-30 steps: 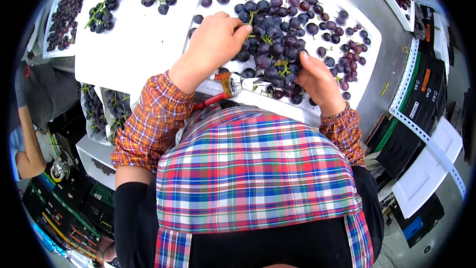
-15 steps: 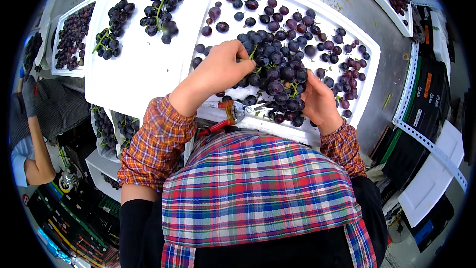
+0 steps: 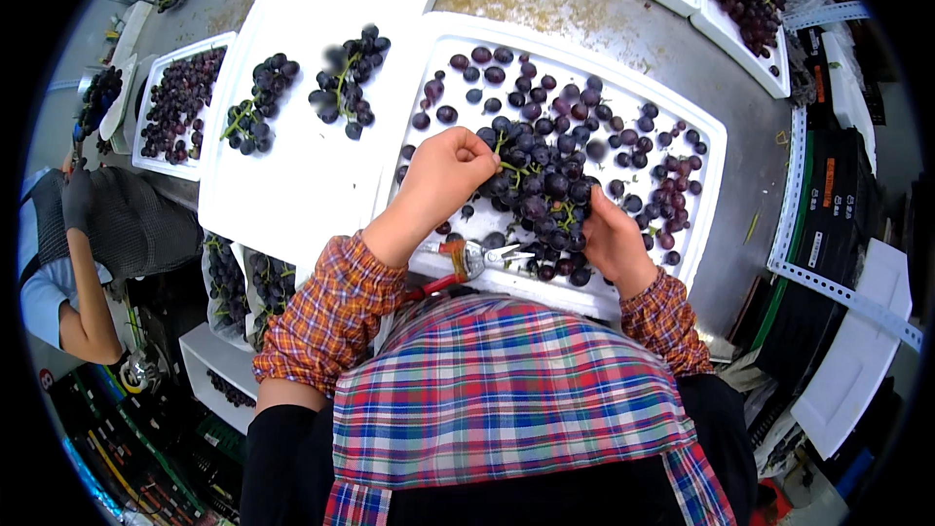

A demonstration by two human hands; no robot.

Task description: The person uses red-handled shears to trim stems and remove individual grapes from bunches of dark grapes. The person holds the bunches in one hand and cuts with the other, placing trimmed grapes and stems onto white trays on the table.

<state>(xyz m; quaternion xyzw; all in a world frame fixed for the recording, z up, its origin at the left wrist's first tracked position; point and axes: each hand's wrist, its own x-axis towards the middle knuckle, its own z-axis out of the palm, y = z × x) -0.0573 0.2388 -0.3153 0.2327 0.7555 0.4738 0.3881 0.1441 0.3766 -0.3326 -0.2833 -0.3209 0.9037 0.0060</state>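
Note:
A large bunch of dark grapes [image 3: 541, 175] is between my hands over a white foam tray [image 3: 714, 151]. My left hand [image 3: 446, 175] pinches the green stem at the bunch's upper left. My right hand [image 3: 617, 239] cups the bunch's right side, its thumb against the grapes and its other fingers partly hidden. Loose single grapes [image 3: 536, 95] lie scattered over the tray around the bunch. A pair of red-handled pruning shears [image 3: 475, 257] rests at the tray's near edge, just below the bunch, blades pointing right and touched by neither hand.
Left of the tray is a white foam lid [image 3: 292, 170] bearing two small grape bunches [image 3: 261, 105]. Trays of grapes [image 3: 185, 102] stand farther left and at the back right [image 3: 745, 0]. A co-worker's gloved hand [image 3: 77, 200] shows at far left. A perforated metal rail [image 3: 847, 300] runs at right.
The view has shifted, so the tray and lid sit lower in the picture. The bunch has turned a little, showing more green stem. Both hands keep their hold.

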